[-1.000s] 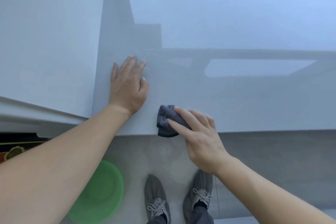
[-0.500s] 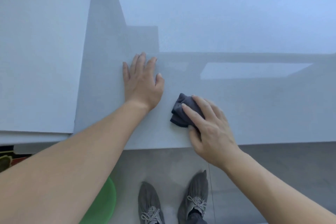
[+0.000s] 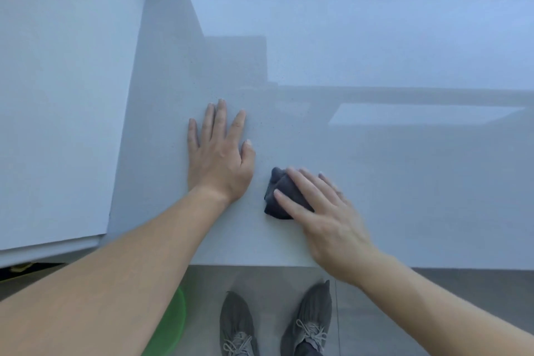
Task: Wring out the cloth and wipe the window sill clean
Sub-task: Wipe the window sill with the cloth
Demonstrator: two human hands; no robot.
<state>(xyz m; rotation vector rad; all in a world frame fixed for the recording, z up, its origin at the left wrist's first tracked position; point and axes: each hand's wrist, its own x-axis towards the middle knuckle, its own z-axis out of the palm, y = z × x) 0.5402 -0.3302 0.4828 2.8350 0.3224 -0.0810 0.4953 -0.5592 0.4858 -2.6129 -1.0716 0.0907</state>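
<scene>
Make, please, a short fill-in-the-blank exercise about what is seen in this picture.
The right hand presses the dark cloth on the window sill, to the ___ of the left hand. The basin on the floor is ___ in colour. Below the sill stand ___ grey shoes.
Missing words: right, green, two.

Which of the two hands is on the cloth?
The right hand: its straight fingers press the dark grey cloth onto the window sill. The left hand lies flat on the sill itself, apart from the cloth.
</scene>
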